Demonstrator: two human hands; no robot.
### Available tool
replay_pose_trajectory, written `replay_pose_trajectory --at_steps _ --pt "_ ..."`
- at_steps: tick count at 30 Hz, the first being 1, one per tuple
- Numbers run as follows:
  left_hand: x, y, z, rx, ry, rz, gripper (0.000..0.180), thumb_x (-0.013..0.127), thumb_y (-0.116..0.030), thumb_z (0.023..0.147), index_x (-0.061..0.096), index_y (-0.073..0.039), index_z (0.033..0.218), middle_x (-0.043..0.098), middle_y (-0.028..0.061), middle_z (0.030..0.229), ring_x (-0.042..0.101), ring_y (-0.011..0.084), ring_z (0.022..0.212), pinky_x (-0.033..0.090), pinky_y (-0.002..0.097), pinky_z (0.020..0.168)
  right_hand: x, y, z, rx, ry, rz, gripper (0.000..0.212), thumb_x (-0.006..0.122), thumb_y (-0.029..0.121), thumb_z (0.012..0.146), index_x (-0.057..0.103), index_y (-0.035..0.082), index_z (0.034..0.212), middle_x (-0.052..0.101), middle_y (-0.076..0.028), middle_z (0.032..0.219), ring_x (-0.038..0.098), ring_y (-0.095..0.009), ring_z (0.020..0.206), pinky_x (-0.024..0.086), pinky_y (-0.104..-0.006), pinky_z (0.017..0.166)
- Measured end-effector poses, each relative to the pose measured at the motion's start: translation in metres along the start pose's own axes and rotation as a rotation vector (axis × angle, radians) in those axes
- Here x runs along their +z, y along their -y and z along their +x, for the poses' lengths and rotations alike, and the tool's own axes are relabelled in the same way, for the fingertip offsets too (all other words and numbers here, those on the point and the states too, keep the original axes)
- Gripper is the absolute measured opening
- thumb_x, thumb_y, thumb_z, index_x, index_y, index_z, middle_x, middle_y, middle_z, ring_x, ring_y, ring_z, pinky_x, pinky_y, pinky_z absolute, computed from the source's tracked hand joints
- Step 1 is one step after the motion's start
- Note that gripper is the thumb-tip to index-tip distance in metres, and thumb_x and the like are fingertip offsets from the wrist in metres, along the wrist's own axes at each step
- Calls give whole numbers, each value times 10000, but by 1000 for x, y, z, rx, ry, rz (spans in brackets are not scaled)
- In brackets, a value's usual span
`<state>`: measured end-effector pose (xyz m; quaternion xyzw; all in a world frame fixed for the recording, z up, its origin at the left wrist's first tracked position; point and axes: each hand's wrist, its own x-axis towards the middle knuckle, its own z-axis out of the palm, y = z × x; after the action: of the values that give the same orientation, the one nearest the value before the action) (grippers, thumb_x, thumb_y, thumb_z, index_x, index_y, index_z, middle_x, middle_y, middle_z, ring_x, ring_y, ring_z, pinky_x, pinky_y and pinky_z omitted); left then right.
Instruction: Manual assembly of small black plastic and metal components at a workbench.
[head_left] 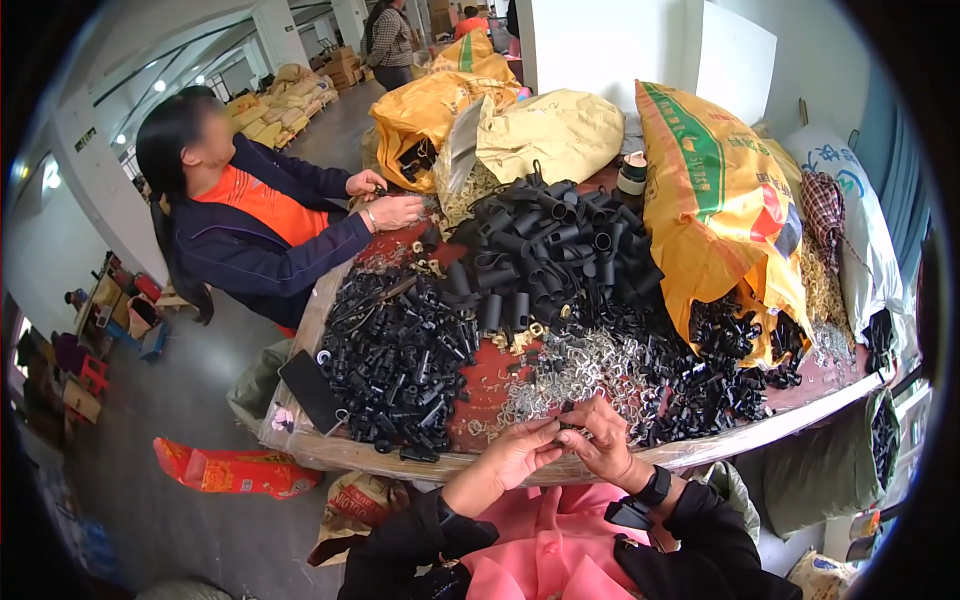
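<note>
My left hand (518,454) and my right hand (603,442) meet at the table's near edge. Both are closed, with fingertips pinching a small dark part (570,424) between them; its exact kind is too small to tell. Just beyond my fingers lies a heap of small silver metal clips (585,375). Small black plastic pieces (395,365) are piled to the left, and more black pieces (725,375) lie to the right. Behind the clips rises a large mound of short black tubes (540,240). A few brass-coloured pieces (522,340) sit between the heaps.
A black phone (312,392) rests at the table's left corner. Yellow sacks (700,170) stand on the far and right sides, one spilling black parts. Across the left edge, a co-worker's hands (385,205) hold a small dark piece. A red bag (240,470) hangs near the left corner.
</note>
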<state>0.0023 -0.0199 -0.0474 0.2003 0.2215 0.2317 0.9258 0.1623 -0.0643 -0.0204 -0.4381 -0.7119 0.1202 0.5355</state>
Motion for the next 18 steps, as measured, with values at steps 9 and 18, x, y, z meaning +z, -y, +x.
replay_pose_trajectory --at_steps 9,18 --pt "7 7 -4 16 -15 18 176 503 -163 850 565 -31 950 597 59 863 601 198 790 505 260 680 -2 -3 -2 1 102 -53 178 669 105 689 581 27 822 499 -79 729 503 -210 653 414 -308 544" --pt "-22 -26 -10 218 -66 196 230 461 -175 871 543 21 961 601 112 839 611 182 714 511 234 609 8 -70 80 60 86 -315 155 611 98 716 535 43 840 501 -100 798 510 -266 748 417 -352 609"
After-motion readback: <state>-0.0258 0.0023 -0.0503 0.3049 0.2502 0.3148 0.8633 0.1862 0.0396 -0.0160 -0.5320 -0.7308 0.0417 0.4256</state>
